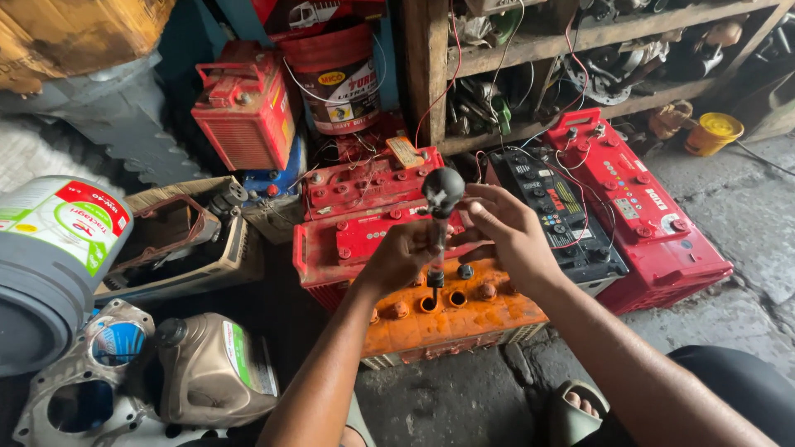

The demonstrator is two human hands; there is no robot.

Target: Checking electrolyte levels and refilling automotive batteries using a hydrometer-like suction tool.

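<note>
My left hand (403, 255) grips the clear tube of a hydrometer with a black rubber bulb (443, 191) on top. The tube stands upright, its lower tip in an open cell hole of an orange battery (464, 319) on the floor. My right hand (507, 228) holds the tube just under the bulb, fingers curled toward it. Several caps on the orange battery's top are off, showing round holes.
Red batteries (364, 186) stand behind the orange one; a black battery (556, 211) and a long red battery (642, 207) with wires lie to the right. A grey drum (50, 265), a tan oil jug (217, 372) and a metal engine casing (79, 381) sit at left. Wooden shelves (580, 37) hold parts.
</note>
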